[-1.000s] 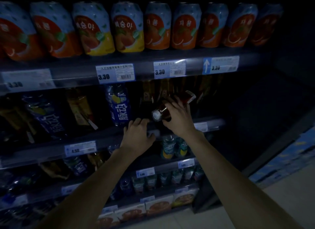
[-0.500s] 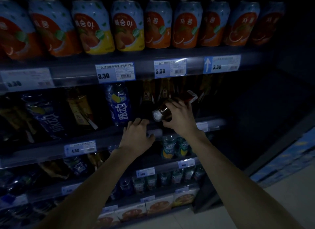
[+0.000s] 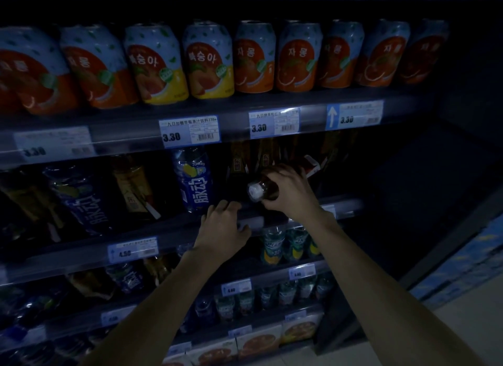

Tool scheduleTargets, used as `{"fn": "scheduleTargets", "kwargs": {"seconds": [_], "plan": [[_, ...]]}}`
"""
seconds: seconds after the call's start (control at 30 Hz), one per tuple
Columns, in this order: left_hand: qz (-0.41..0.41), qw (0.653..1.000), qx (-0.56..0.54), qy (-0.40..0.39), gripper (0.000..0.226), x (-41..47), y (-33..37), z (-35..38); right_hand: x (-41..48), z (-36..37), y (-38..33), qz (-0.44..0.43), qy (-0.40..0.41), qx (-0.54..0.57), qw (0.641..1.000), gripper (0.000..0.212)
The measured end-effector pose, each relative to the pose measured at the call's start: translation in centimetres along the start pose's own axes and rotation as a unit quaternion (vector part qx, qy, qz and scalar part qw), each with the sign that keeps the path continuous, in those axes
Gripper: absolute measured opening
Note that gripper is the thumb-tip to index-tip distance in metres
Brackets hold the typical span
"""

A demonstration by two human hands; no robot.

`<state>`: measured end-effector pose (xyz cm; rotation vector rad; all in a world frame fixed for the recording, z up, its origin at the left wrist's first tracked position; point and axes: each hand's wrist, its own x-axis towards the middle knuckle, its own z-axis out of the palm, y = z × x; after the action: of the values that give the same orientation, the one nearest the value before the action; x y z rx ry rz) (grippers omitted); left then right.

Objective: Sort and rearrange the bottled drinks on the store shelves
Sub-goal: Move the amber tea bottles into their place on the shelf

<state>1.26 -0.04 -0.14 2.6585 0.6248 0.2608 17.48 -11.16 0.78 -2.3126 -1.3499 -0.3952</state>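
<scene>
We see a dim retail shop aisle: tiered shelves carry rows of fruit-drink cans above the gripping hand, bottled drinks beside it, and printed price tags along each shelf edge.

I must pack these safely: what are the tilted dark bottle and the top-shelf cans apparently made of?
The dark bottle looks like clear glossy plastic: brown liquid shows through, white ribbed cap. The cans seem metal under matte printed labels, judging by their tapered shoulders and rims.
</scene>
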Motion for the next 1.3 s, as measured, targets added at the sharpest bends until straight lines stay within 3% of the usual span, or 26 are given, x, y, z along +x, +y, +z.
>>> {"fn": "scheduleTargets", "kwargs": {"seconds": [0.17,0.33,0.63,0.93,1.3], "plan": [[-0.006,1.0,0.007,-0.002,0.053,-0.1,0.1,0.0,-0.5,-2.0,-0.2,0.068,0.162,0.193,0.965,0.053],[-0.007,1.0,0.022,-0.002,0.055,-0.1,0.3,0.0,-0.7,-3.2,0.3,0.174,0.215,0.366,0.889,0.055],[-0.013,0.999,0.048,-0.005,0.059,-0.1,0.9,0.4,0.5,-3.4,1.7,0.254,0.277,0.433,0.819,0.051],[-0.018,0.999,0.044,0.001,0.058,-0.1,0.7,0.6,1.1,-2.7,2.8,0.262,0.303,0.433,0.807,0.052],[-0.019,0.999,0.046,0.016,0.057,-0.1,0.5,1.1,0.2,-1.5,4.8,0.29,0.277,0.411,0.819,0.08]]}}
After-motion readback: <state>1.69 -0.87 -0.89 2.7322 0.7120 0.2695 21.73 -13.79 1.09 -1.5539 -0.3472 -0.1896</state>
